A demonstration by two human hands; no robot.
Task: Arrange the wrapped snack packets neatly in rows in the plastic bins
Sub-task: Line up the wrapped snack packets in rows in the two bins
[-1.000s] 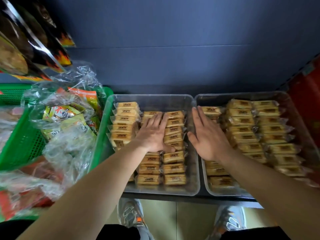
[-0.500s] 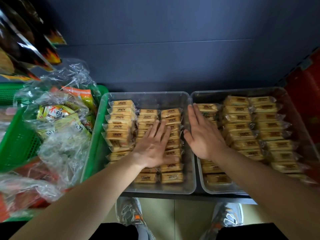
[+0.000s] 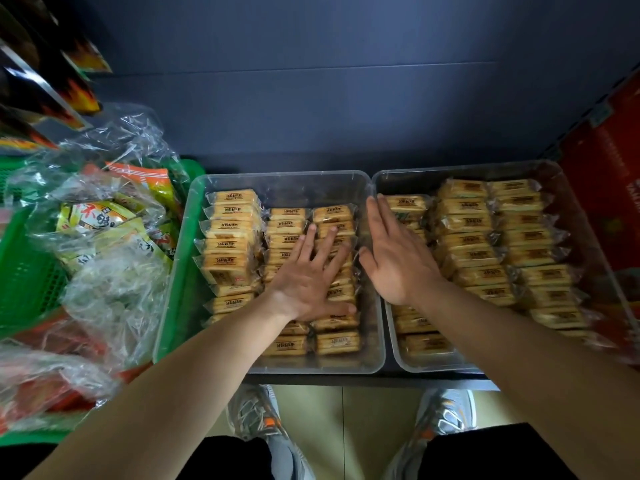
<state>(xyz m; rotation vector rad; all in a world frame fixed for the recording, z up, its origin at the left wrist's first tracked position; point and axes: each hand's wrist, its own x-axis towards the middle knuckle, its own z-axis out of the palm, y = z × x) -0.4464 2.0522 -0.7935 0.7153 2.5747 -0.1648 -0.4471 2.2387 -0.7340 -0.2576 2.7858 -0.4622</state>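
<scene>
Left hand (image 3: 311,278) rests flat, fingers extended, on snack packets (image 3: 230,261) in left bin (image 3: 294,184). Right hand (image 3: 398,261), likewise unclenched, lies along the left edge of right bin (image 3: 450,174).

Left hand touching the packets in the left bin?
Touching. Head view: left hand lies flat, fingers spread, on the packets in the left bin, no gap visible.

A dark shelf (image 3: 346,380) carries a green basket (image 3: 31,282) at nine o'clock, a clear bin (image 3: 277,175) in the middle, and a second clear bin (image 3: 450,170) just beside it at three o'clock.
</scene>
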